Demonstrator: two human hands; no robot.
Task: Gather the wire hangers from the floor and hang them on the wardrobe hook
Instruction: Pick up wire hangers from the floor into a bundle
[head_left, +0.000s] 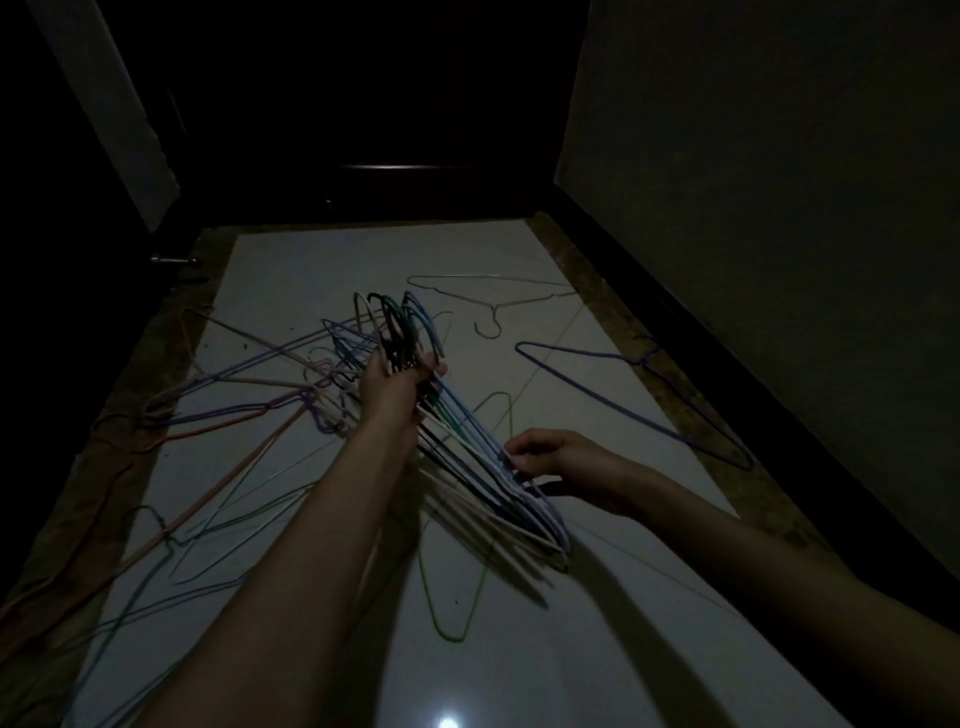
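With the left hand (400, 382) clamped round the hook necks of the hanger bundle (483, 457) above the floor (322, 270), the right hand (550, 460), fingers pinching its lower corners, should square them before reaching for the loose purple hanger (639, 400).

In dim light the left hand (400, 384) grips a bundle of wire hangers (467, 457) near their hooks, the hooks fanned above the fingers. The right hand (561, 467) pinches the bundle's lower corner. On the pale floor (519, 649) lie loose hangers: a tangled heap (249, 410) to the left, a white hanger (488, 291) ahead, a purple hanger (639, 400) to the right, a green hanger (452, 597) under the arms.
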